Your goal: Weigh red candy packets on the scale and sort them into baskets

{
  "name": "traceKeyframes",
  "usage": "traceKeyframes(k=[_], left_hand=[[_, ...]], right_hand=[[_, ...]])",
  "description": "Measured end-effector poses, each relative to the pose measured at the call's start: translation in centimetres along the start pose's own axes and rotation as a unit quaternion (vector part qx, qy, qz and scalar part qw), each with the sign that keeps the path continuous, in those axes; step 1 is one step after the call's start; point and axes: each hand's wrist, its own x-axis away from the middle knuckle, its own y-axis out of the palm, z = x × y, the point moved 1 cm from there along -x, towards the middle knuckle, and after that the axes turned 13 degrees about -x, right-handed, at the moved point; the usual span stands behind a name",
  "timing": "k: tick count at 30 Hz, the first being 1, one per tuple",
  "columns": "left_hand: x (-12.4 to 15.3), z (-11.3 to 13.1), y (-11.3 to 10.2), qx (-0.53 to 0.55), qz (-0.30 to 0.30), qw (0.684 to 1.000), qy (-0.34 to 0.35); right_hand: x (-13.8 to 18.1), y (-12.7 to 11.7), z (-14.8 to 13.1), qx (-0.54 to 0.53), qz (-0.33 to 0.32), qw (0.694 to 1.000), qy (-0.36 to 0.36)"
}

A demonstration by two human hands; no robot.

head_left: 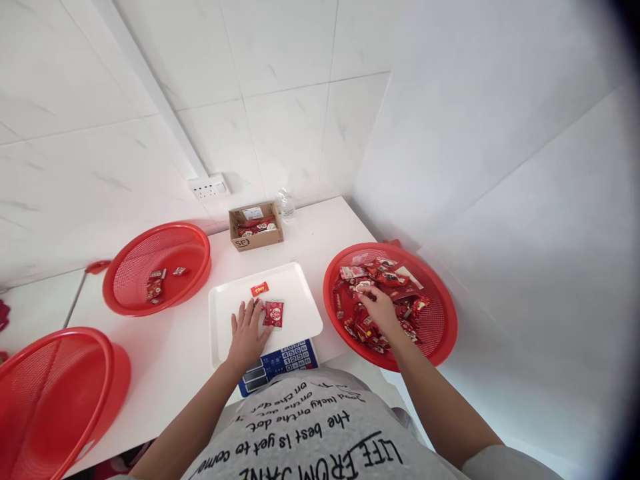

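My left hand lies with fingers spread over the white tray of a weighing scale. By its fingertips and thumb are a square red packet and a partly covered small wrapped piece. Farther back on the tray lies a small red packet. On the right, my right hand reaches into a red mesh basket heaped with red wrapped packets. Its thumb and index finger are closed at a red-and-white packet there.
Behind the tray stand a cardboard box of red packets and a clear plastic bottle. A red basket with a few packets and another red basket sit at left. The scale's blue keypad faces me; walls border the table.
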Motion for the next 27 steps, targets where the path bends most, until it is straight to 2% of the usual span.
traceKeyframes(k=[2, 3, 5, 8, 10, 13, 17, 22, 27], left_hand=[[0.6, -0.7, 0.4, 0.017, 0.014, 0.999, -0.024], [0.9, -1.0, 0.5, 0.024, 0.020, 0.999, -0.032], [1.4, -1.4, 0.7, 0.035, 0.028, 0.998, -0.040], [2.0, -1.6, 0.6, 0.044, 0.033, 0.998, -0.042], [2.1, -1.5, 0.5, 0.047, 0.036, 0.998, -0.037], [1.8, -0.8, 0.3, 0.045, 0.035, 0.998, -0.019], [0.8, 0.4, -0.2, 0.029, 0.034, 0.999, 0.024], [-1.2, 2.6, -1.2, -0.008, 0.016, 0.992, 0.126], [-2.8, 4.7, -1.5, -0.030, -0.015, 0.983, 0.180]], right_hand=[[0.5, 0.7, -2.1, -0.040, -0.008, 0.999, -0.016], [0.9, 1.4, -3.3, -0.052, -0.032, 0.998, -0.022], [1.7, 3.1, -5.4, -0.072, -0.100, 0.992, -0.029], [2.9, 6.0, -7.5, -0.101, -0.240, 0.965, -0.019], [3.5, 7.6, -7.9, -0.112, -0.284, 0.952, 0.000], [4.0, 9.1, -7.5, -0.122, -0.273, 0.954, 0.023], [4.4, 9.6, -6.7, -0.174, -0.275, 0.944, 0.050], [4.4, 7.9, -5.8, -0.239, -0.220, 0.939, 0.111], [4.8, 6.4, -4.9, -0.183, -0.195, 0.960, 0.080]])
